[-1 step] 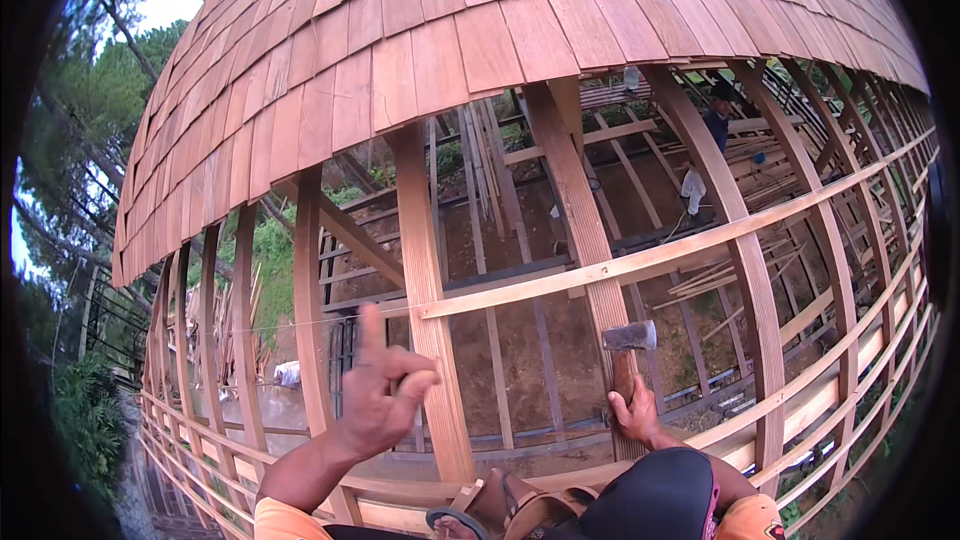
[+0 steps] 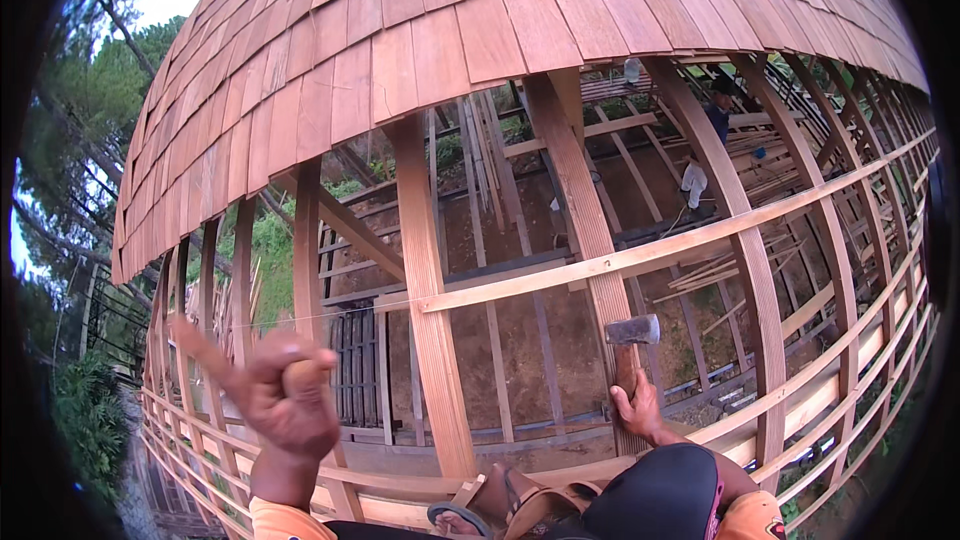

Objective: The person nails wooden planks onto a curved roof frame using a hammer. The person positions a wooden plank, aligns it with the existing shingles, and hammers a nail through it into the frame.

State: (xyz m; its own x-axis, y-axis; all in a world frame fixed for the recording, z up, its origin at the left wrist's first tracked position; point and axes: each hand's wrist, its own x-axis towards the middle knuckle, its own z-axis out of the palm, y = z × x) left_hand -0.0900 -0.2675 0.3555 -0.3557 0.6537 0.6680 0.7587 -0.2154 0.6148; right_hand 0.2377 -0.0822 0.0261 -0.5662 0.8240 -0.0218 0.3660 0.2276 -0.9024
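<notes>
My left hand [image 2: 292, 400], slightly blurred, is raised at lower left with index finger stretched toward the upper left and the others curled; I see nothing held in it. A thin string [image 2: 300, 319] runs behind it to a pale horizontal batten [image 2: 520, 284]. My right hand [image 2: 640, 412] is closed on the wooden handle of a steel-headed hammer [image 2: 632, 329], against a sloping rafter [image 2: 598, 275]. My sandalled foot [image 2: 460, 522] shows at the lower edge beside my bag-like brown item and dark-clad knee.
Reddish wooden shingles [image 2: 450, 40] cover the frame above. Rafters [image 2: 760, 340] and curved battens surround me, with gaps down to dirt ground and stacked timber. A person [image 2: 718, 115] in dark clothing is inside at upper right. Trees [image 2: 80, 140] stand at left.
My left hand has swung down and to the left, away from the central rafter, its index finger now tilted leftward. My right hand and the hammer have barely moved.
</notes>
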